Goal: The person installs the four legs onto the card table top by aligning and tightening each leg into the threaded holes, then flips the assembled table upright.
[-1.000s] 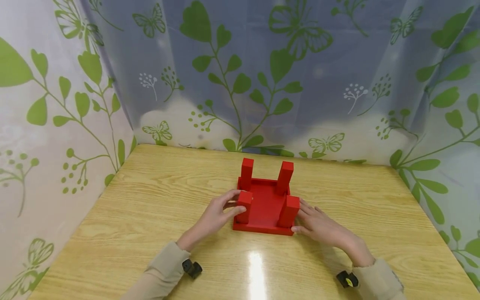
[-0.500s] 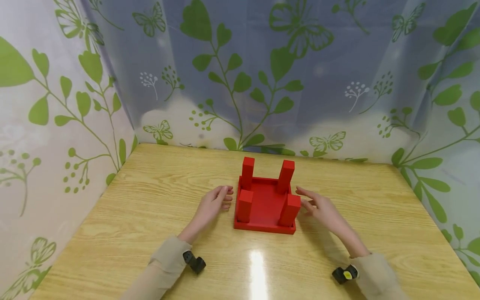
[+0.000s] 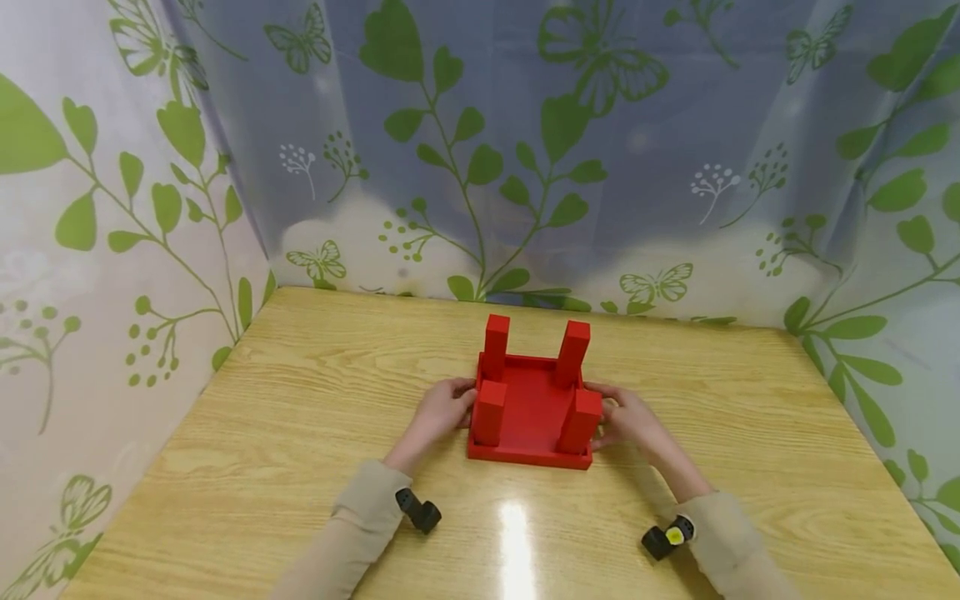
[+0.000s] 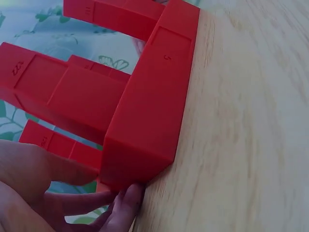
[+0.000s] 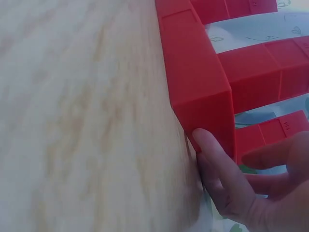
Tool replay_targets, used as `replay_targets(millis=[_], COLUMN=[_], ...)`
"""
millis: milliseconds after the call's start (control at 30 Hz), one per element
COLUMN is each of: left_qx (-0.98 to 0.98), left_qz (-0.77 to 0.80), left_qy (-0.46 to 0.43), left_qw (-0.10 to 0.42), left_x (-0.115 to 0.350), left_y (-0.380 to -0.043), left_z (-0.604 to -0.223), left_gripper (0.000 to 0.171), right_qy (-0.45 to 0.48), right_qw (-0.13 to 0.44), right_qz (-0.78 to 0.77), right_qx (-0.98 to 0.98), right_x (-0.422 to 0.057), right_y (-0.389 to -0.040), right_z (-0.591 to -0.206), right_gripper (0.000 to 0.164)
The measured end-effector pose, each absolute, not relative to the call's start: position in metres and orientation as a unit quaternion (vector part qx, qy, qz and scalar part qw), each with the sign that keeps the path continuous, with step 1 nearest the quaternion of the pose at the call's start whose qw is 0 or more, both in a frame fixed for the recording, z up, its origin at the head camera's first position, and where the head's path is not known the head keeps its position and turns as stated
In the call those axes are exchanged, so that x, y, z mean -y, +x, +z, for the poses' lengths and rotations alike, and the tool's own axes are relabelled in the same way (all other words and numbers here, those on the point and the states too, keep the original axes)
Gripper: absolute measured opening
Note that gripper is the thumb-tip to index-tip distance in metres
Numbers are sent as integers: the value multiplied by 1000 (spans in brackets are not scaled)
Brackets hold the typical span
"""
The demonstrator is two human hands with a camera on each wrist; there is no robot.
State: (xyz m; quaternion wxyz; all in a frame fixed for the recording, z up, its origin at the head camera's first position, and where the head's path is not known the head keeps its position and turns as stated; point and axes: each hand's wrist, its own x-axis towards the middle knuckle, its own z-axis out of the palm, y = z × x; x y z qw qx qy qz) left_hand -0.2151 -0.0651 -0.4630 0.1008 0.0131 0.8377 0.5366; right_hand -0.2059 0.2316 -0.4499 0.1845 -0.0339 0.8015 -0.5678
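A shallow red square base [image 3: 527, 457] sits on the table, with red block-like posts standing upright at its corners, such as the near left post [image 3: 490, 415]. At its left side my left hand [image 3: 441, 410] grips the edge; in the left wrist view its fingertips [image 4: 126, 199] meet the bottom of the base near a corner. On the opposite side my right hand [image 3: 633, 421] holds the right edge, a fingertip [image 5: 205, 137] pressed low on the wall in the right wrist view. The posts partly hide the fingers. Small marks show on several red parts.
The light wooden table [image 3: 337, 358] extends around the base. Behind it hangs a blue and white curtain [image 3: 480, 167] printed with green leaves and butterflies, with pale patterned cloth at both sides. A black camera [image 3: 418, 510] is strapped at the left sleeve, another [image 3: 666, 537] at the right.
Both hands first let go of the near posts and drew apart from the base. Now they have come back inward and taken hold of its left and right edges. The base has hardly moved.
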Motion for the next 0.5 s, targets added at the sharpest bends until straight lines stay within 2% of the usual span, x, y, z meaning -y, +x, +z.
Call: replay_targets(millis=[300, 500], left_qx=[-874, -897], left_qz=[477, 434], left_qy=[53, 79], left_qw=[78, 44], left_x=[63, 64], left_y=[-213, -208], left_z=[-463, -461], left_gripper=[46, 44], right_qy=[-58, -55], right_qw=[147, 125], right_qz=[-531, -509], right_qx=[-832, -850], right_x=[-224, -223], right_y=[-201, -201], right_z=[-453, -454], right_gripper=[64, 60])
